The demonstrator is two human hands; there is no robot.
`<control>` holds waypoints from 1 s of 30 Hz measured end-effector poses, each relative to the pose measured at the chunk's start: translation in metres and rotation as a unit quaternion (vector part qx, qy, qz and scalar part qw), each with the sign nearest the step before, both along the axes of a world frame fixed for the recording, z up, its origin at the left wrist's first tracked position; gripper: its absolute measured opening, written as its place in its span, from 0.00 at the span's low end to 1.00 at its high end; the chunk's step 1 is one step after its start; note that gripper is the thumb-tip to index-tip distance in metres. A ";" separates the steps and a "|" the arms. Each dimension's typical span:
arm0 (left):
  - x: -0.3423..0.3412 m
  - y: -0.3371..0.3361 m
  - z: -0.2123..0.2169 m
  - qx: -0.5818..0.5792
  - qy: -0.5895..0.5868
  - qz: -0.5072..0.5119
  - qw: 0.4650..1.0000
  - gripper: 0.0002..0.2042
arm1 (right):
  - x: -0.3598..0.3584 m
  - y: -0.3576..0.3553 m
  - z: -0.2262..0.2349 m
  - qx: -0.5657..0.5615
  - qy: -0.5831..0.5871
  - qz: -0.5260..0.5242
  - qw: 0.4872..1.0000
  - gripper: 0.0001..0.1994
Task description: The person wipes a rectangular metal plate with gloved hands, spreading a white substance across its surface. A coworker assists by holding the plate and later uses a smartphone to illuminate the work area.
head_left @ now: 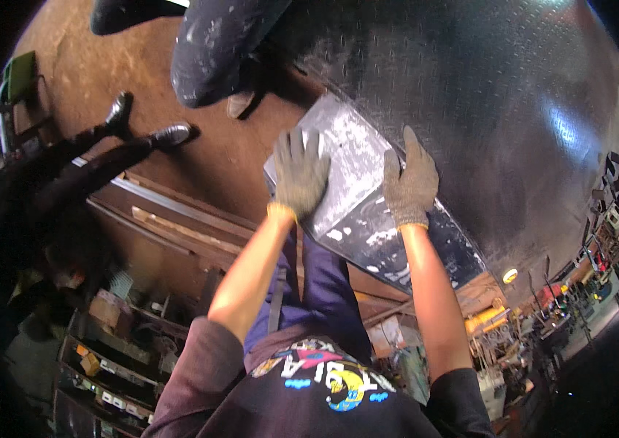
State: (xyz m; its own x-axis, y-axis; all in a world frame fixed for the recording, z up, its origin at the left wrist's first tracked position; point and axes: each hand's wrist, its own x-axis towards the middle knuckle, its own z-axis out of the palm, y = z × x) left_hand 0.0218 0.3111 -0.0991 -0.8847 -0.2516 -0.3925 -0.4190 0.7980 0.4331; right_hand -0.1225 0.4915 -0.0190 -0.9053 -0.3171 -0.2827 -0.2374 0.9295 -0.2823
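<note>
In front of me lies a flat metal panel [357,131], its far part silvery with white smears. The near part [379,244] is dark with scattered white patches; I cannot tell if both are one piece. My left hand [301,174], in a grey knit glove with a yellow cuff, rests on the panel's left side with its fingers spread. On the right edge lies my right hand [410,182] in a matching glove, fingers stretched forward and thumb apart. Beside it is a large dark, textured metal plate [492,124].
Close beyond the panel is a person's bent leg [207,51] in marked dark trousers. Another person's outstretched legs [90,157] are at the left, near a green chair [21,77]. Long beams [171,197] cross behind my left arm. Shelves [116,372] and tool clutter [543,306] line the near sides.
</note>
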 end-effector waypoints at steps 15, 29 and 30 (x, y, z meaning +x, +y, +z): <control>0.027 0.036 0.016 0.035 0.107 -0.054 0.992 0.27 | 0.004 0.011 0.008 0.027 -0.035 -0.030 0.999 0.33; 0.035 0.025 0.003 0.061 0.077 -0.021 0.995 0.29 | 0.013 0.015 -0.006 -0.003 -0.025 -0.034 0.999 0.32; 0.022 0.015 -0.006 0.055 0.082 -0.019 0.995 0.29 | 0.003 0.015 -0.008 -0.006 -0.017 -0.028 0.999 0.32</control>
State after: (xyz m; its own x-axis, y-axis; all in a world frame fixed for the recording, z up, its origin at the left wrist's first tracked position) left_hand 0.0441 0.3266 -0.1051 -0.9474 -0.1791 -0.2654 -0.3052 0.7558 0.5793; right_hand -0.1192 0.5062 -0.0268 -0.9116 -0.2697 -0.3101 -0.1754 0.9377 -0.3001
